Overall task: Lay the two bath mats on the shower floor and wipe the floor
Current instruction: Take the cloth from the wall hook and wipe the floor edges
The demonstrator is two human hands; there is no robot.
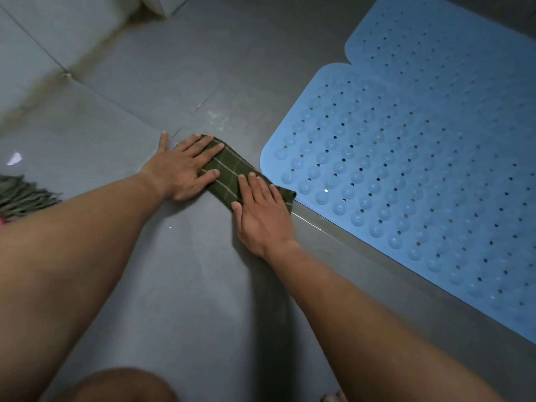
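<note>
Two blue perforated bath mats lie flat on the grey floor at the right: the nearer mat and a second mat behind it, edges touching. A folded dark green checked cloth rests on the floor just left of the nearer mat's corner. My left hand presses flat on the cloth's far end, fingers spread. My right hand presses flat on its near end. Neither hand curls around the cloth.
The grey tiled floor fills the middle. A pale wall base runs along the upper left. A fringed green mop head lies at the left edge. My knee shows at the bottom.
</note>
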